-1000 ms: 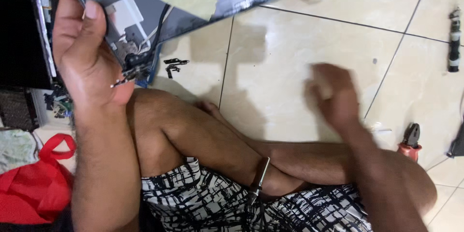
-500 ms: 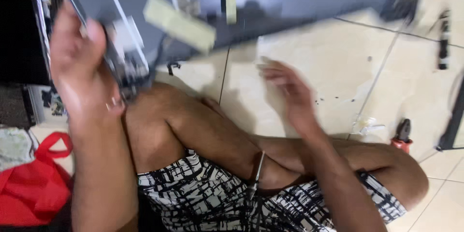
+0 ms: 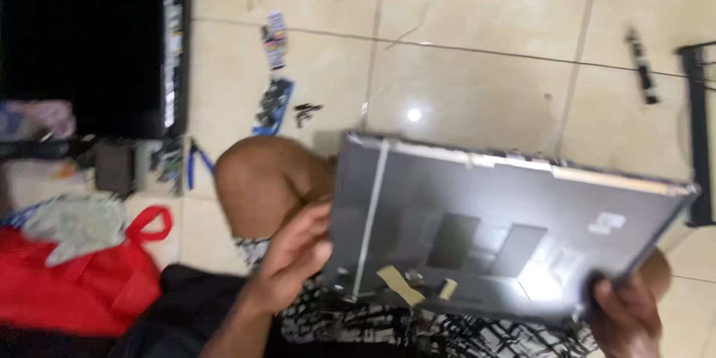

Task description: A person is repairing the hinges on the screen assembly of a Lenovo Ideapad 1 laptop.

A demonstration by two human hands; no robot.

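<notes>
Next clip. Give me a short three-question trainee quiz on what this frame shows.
1. True or false: both hands grip the grey laptop lid panel.
2. Which hand holds the panel's left edge? A) left hand B) right hand
3. What red thing lies on the tiled floor at the person's left?

Key: 1. True: one hand on each side, the panel held above the lap. 2. A. 3. A red bag with a loop handle, a pale cloth on top of it.
</notes>
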